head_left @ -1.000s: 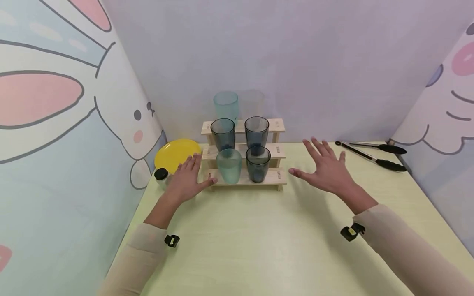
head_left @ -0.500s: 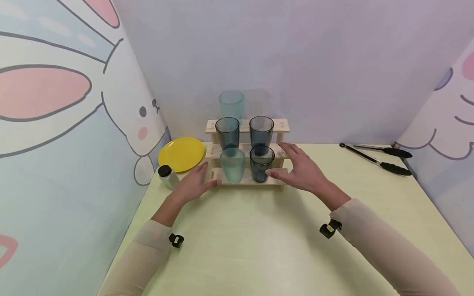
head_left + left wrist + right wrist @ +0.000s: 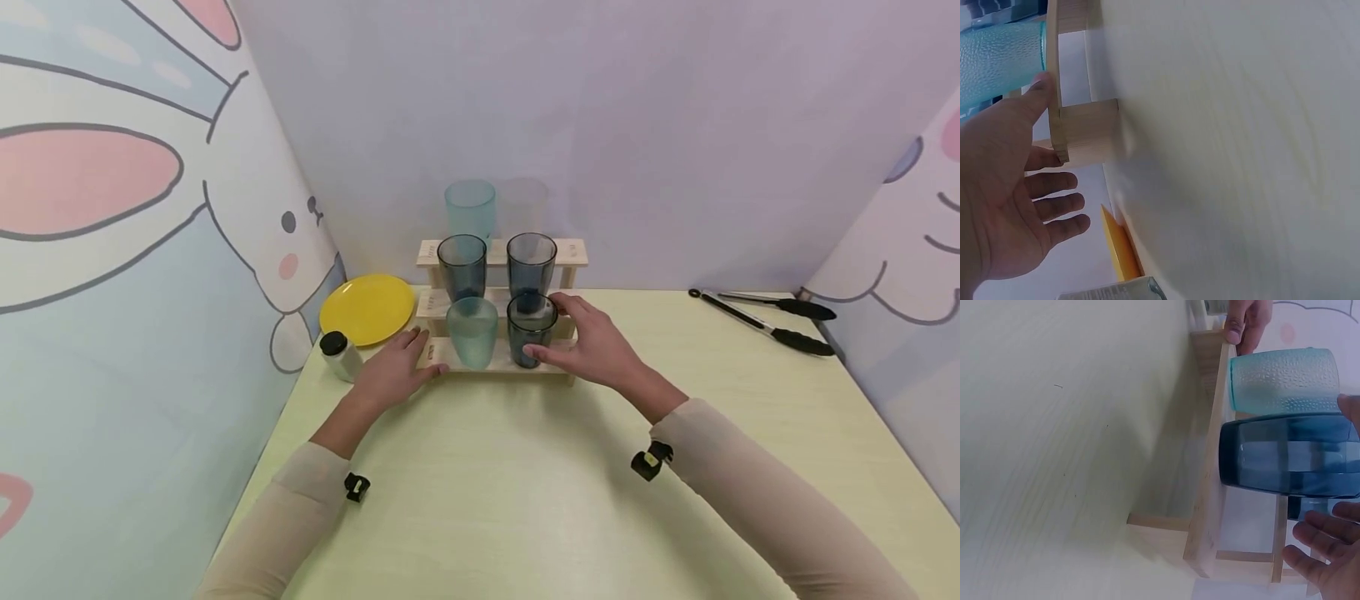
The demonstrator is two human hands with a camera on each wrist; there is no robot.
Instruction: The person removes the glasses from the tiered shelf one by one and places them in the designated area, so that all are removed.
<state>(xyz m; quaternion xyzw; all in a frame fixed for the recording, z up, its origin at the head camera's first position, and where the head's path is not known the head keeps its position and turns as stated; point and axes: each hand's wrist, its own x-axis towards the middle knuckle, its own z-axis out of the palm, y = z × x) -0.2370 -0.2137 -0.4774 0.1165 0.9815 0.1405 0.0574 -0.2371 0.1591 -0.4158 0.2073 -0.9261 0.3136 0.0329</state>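
Observation:
A three-tier wooden rack (image 3: 498,357) bears several tumblers. My left hand (image 3: 392,367) pinches the left end of its lowest board, thumb beside the teal textured tumbler (image 3: 474,337); the left wrist view shows the other fingers loosely bent off the board. Around the dark tumbler (image 3: 528,333) at the lowest tier's right, my right hand (image 3: 592,343) is spread, thumb in front and fingers behind. In the right wrist view its fingers (image 3: 1319,540) look apart from the dark glass wall (image 3: 1285,453). Two more dark tumblers (image 3: 462,267) stand on the middle tier.
On the top tier are a pale teal tumbler (image 3: 471,204) and a faint clear one (image 3: 525,204). A yellow plate (image 3: 367,308) and a black-capped jar (image 3: 341,358) are at left. Black-tipped tongs (image 3: 761,321) lie at right. Walls enclose the table (image 3: 525,483).
My right hand has moved left from beside the rack to around the lower dark tumbler. My left hand has come down and right onto the rack's end. The tumblers keep their places.

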